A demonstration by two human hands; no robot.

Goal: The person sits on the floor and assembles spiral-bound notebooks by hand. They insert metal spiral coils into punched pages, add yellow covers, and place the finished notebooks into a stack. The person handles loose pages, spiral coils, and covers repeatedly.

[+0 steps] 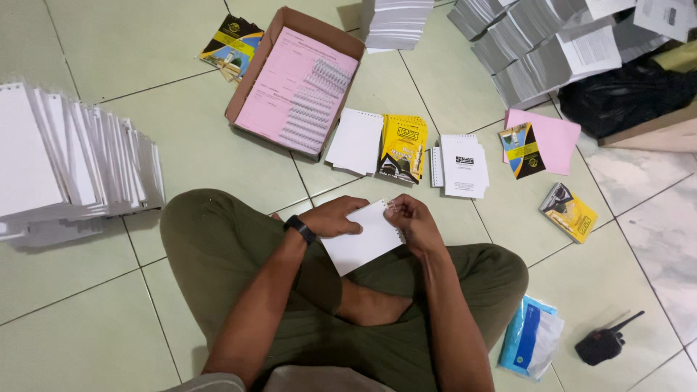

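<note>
A person sits cross-legged on the tiled floor (87,319) with a white punched booklet (361,238) held over the lap, tilted so its punched edge points up and away, toward the right hand. The left hand (335,216) lies flat across the upper left corner of the booklet, fingers pressed on the page, most likely to keep the sheets from sliding. The right hand (412,218) has its grip narrowed to a pinch at the top right corner, right on the row of holes; what it pinches is too small to make out, and it may be only the edge of the paper.

The supplies sit within arm's reach, probably for that reason. Just ahead of the knees lie a loose white sheet stack (356,141), a yellow cover pile (401,148) and a small printed notepad (463,165). Farther off, an open cardboard box (290,22) holds pink sheets (283,87) and a bundle of wire coils (314,105). A long fanned row of white pads (80,167) runs off the left edge, and grey paper stacks (537,51) are cut off at the top right. A black radio (602,344) and a blue plastic packet (531,343) lie by the right knee.
</note>
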